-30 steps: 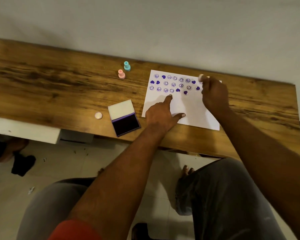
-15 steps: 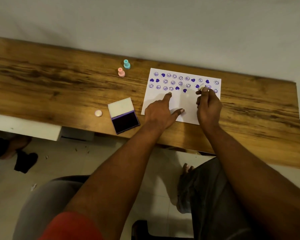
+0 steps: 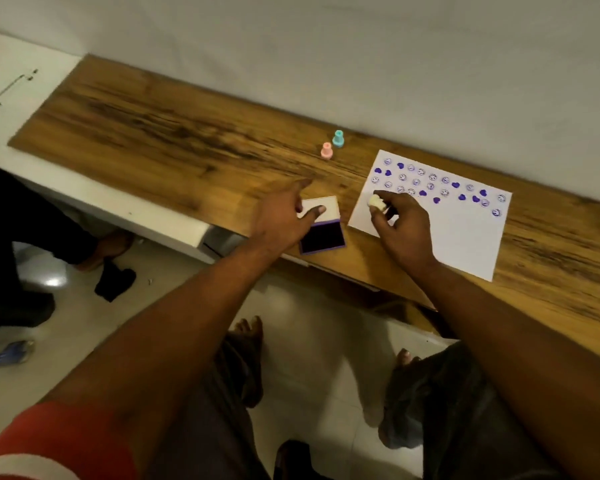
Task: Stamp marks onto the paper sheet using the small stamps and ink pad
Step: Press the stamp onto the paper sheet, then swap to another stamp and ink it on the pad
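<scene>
My right hand pinches a cream stamp over the paper sheet — near its nine-o'clock edge. My left hand, fingers spread and empty, rests on the open ink pad at the sheet's nine o'clock. Pink stamp and teal stamp stand at eleven.

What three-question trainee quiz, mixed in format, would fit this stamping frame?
1. True or false: the ink pad lies open.
2. Which hand holds the cream stamp? A) left hand B) right hand
3. How many unused stamps stand beyond the ink pad, and in what colours?

Key: 1 true. 2 B. 3 two: the pink stamp and the teal stamp.
</scene>
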Available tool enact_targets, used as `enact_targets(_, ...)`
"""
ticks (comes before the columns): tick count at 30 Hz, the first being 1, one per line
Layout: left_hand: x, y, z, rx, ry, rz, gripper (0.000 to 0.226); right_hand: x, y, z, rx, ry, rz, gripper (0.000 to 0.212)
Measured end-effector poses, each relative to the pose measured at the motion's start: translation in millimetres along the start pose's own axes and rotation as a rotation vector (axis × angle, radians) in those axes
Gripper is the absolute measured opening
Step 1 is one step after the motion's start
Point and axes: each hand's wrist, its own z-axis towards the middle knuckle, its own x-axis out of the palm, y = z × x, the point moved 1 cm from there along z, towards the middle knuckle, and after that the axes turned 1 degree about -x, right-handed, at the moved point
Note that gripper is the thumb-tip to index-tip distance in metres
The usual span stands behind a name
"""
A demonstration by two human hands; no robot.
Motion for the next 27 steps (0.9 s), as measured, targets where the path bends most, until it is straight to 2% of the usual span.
enact_targets(4,-15.0,48.8,-19.8,-0.068,-0.116,-0.024,0.066,41.7,46.6,9.1,-0.076,0.114,-0.042,0.042)
enact_targets(6,-10.0,62.0,-29.4,-0.094,-0.153,-0.036,0.066,59.5,61.8,14.8,-0.116,0.157,-0.077,0.037)
enact_targets(11,-0.1,83.7,-34.6,-0.226,-0.114,-0.125,0.072,98.1,89.7,27.0,-0.242,0.254,-0.232,0.027)
enact_targets(18,14.9,73.8,-19.6,-0.164,-0.113,-0.151,0.028,121.0,96.5,38.1,-0.341,0.306,-0.459,0.031)
enact_targets(27,14.2,86.2,-10.7,-0.181,-0.083,-0.173,0.033,124.6,87.3,39.4,-0.389,0.326,-0.54,0.033)
